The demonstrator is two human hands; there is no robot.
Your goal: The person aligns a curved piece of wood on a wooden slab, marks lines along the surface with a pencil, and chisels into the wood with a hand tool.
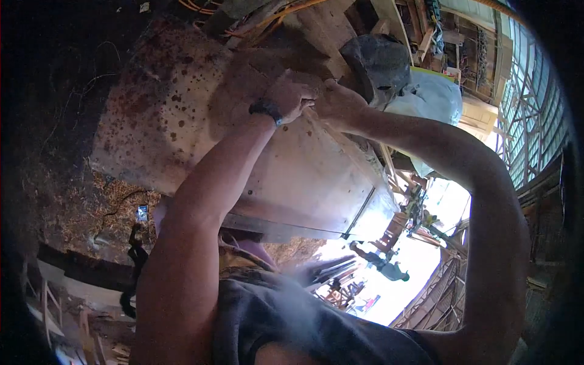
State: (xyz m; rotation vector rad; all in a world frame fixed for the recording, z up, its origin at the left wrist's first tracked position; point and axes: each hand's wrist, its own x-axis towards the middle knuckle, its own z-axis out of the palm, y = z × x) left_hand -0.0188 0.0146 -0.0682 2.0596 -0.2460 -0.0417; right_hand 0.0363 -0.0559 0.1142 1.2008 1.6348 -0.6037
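My left hand (pixel 291 97), with a dark band on its wrist, is over the far part of a broad, stained work surface (pixel 280 176). Its fingers are curled closed, almost touching my right hand (pixel 340 104). That hand is bent inward from the right, its fingers closed too. Whatever the two hands grip between them is too small and shaded to make out. A narrow wooden strip (pixel 347 149) runs along the surface's right side, from below my right hand. Just beyond that hand sits a dark grey, curved piece (pixel 377 64).
Pale plastic sheeting (pixel 432 100) lies to the right of the grey piece. Wooden boards and orange cords (pixel 274 24) crowd the far end. A lit phone (pixel 142 213) shows at the lower left, above shavings-covered ground. Another person (pixel 383 266) is in the bright opening behind.
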